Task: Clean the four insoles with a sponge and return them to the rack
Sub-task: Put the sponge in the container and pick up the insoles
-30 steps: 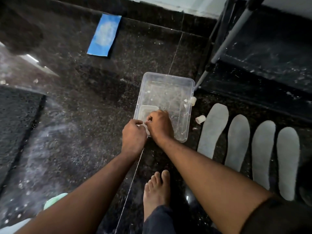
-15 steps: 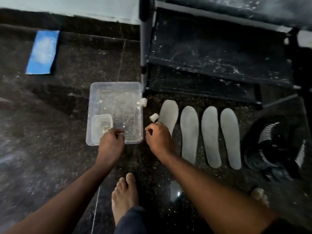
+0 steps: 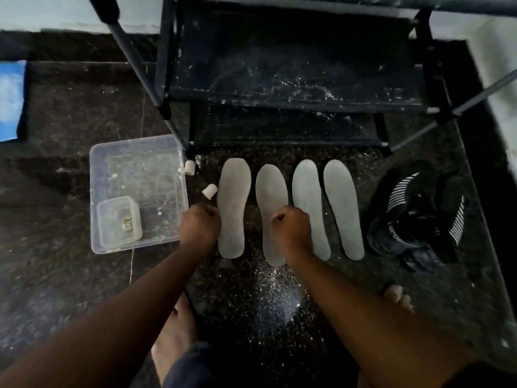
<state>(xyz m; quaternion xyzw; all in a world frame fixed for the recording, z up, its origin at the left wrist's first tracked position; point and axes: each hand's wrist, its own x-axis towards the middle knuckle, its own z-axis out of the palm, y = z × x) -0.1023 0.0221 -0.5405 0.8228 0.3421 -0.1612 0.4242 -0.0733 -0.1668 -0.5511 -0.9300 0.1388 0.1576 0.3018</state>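
Several grey insoles lie side by side on the dark floor in front of the black rack [image 3: 293, 79]. From the left they are the first insole [image 3: 233, 191], second insole [image 3: 270, 189], third insole [image 3: 307, 191] and fourth insole [image 3: 342, 208]. My left hand [image 3: 200, 224] is a closed fist touching the first insole's left edge. My right hand [image 3: 291, 226] is also curled shut, resting over the lower parts of the second and third insoles. No sponge shows in either fist; their insides are hidden.
A clear plastic tub [image 3: 95, 191] with a small container [image 3: 117, 219] inside sits at the left. Two small white pieces [image 3: 209, 191] lie between the tub and the insoles. Black shoes [image 3: 414, 214] lie at the right, a blue item [image 3: 9, 99] far left. My bare feet [image 3: 176, 326] are below.
Both hands have left the tub and moved right to the insoles, the right hand first. The camera has swung right toward the rack.
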